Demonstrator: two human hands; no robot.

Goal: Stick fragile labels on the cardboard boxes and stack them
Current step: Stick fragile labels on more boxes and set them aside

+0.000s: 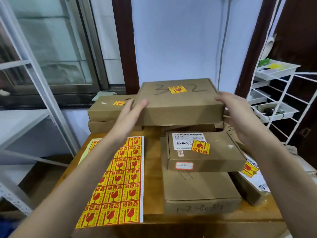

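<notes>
A flat cardboard box (178,103) marked "3 2" with a yellow-red fragile label on its lid sits on top of the far stack. My left hand (132,109) lies against its left side with straight fingers. My right hand (235,109) is at its right edge, fingers extended. A sheet of fragile labels (120,182) lies on the wooden table (152,169) under my left forearm. A labelled box (205,152) rests on a larger box (200,191) near me.
Two stacked boxes (106,110) stand at the far left, the upper one labelled. Another labelled package (248,182) lies at the right table edge. A white wire rack with trays (277,93) stands on the right, a metal shelf frame (34,93) on the left.
</notes>
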